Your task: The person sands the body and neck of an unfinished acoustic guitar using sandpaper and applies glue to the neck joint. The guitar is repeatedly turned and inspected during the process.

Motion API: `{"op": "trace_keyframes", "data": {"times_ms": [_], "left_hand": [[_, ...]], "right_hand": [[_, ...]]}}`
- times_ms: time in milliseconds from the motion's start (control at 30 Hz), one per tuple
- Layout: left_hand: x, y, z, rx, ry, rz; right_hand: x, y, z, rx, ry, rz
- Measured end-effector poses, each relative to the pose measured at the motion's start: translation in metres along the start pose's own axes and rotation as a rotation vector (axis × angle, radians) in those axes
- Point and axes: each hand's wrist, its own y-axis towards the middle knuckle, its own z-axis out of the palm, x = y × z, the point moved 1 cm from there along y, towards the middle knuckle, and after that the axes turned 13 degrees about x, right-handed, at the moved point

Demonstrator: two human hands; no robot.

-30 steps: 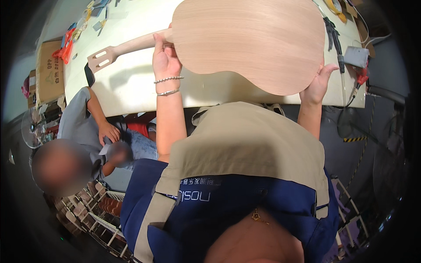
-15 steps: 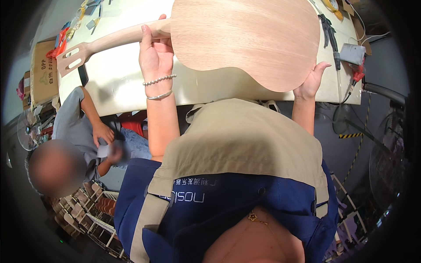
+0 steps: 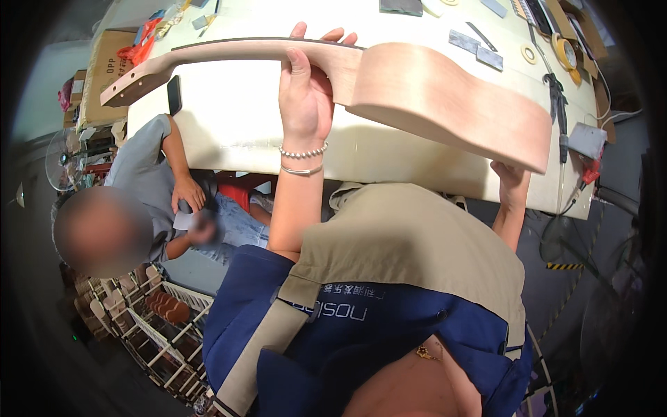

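Note:
Above the table I hold an unfinished, bare-wood ukulele (image 3: 445,97), turned on edge so that its curved side faces me. Its neck points left, and the headstock (image 3: 128,87) shows several small holes along its edge. My left hand (image 3: 309,101) wraps round the neck close to the heel, thumb on the near side and fingertips showing beyond the dark strip of the fretboard. At the right, my right hand (image 3: 511,177) supports the bottom end of the body from below; most of its fingers are hidden by the wood.
The pale table (image 3: 229,132) carries a dark phone (image 3: 174,94), grey sanding blocks (image 3: 472,50), tape rolls (image 3: 566,52) and a black-handled cable tool (image 3: 556,101). A seated co-worker (image 3: 149,160) is close on my left. Behind that person stands a rack (image 3: 156,320) of wooden parts.
The ukulele has rolled from its flat back facing me to its side facing me. My left hand has slid along the neck to the heel; my right hand has gone beneath the body.

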Motion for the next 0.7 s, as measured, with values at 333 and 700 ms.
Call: {"op": "trace_keyframes", "data": {"times_ms": [333,700], "left_hand": [[-0.008,0.004,0.015,0.07,0.294,0.028],[0.008,0.005,0.023,0.157,0.441,0.033]], "right_hand": [[-0.014,0.002,0.008,0.013,-0.39,-0.172],[-0.051,0.012,-0.015,-0.086,-0.742,-0.262]]}}
